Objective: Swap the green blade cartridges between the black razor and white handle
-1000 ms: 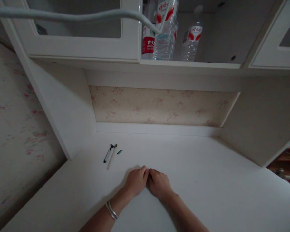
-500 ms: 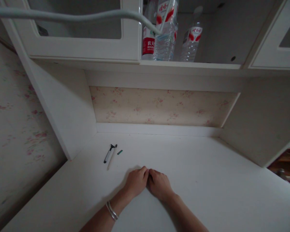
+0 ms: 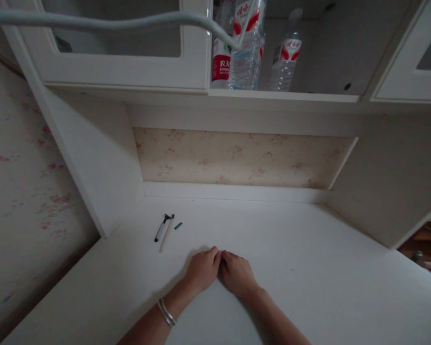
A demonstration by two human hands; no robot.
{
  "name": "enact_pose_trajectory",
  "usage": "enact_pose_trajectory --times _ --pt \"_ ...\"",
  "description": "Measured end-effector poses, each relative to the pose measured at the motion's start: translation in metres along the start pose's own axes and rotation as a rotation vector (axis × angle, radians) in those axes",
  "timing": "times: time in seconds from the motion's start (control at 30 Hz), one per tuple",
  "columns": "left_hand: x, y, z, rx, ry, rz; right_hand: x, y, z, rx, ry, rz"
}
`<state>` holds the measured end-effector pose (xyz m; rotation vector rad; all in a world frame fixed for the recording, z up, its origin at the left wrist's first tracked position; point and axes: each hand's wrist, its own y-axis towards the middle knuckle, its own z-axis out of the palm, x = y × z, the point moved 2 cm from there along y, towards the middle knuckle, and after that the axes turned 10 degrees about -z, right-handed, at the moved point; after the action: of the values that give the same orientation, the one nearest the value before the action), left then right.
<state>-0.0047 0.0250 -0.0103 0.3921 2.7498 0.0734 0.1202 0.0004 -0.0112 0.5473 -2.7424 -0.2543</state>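
Observation:
My left hand point(image 3: 203, 269) and my right hand point(image 3: 238, 274) rest on the white desk point(image 3: 309, 292) as loose fists, thumb sides touching at the middle. Nothing shows in either one. A silver double bangle point(image 3: 166, 312) circles my left wrist. Beyond my left hand, apart from it, lies a black and silver razor point(image 3: 160, 230). Right beside the razor is a slim pale toothbrush point(image 3: 166, 235) with a dark head. A small dark strip with a greenish face point(image 3: 178, 225), perhaps a razor head cover, lies just to the right of them.
Overhead hangs a white cabinet point(image 3: 129, 72); its open section holds several plastic bottles point(image 3: 244, 62). A pale cable or tube point(image 3: 93, 23) crosses the view at top left. White side panels point(image 3: 100, 158) flank the desk. Flowered wallpaper point(image 3: 237, 158) shows at the back.

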Motion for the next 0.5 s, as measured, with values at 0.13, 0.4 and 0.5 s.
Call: enact_pose_trajectory --times 0.13,0.4,0.5 --pt "0.000 0.000 -0.001 0.004 -0.007 -0.001 -0.001 0.000 0.001 -0.010 -0.002 -0.004" --pt "0.002 0.002 -0.010 -0.055 -0.019 0.024 -0.001 -0.001 0.001 -0.012 -0.009 -0.023" --pt "0.010 0.009 -0.024 -0.137 0.005 -0.040 0.000 0.000 -0.001 -0.009 -0.009 -0.024"
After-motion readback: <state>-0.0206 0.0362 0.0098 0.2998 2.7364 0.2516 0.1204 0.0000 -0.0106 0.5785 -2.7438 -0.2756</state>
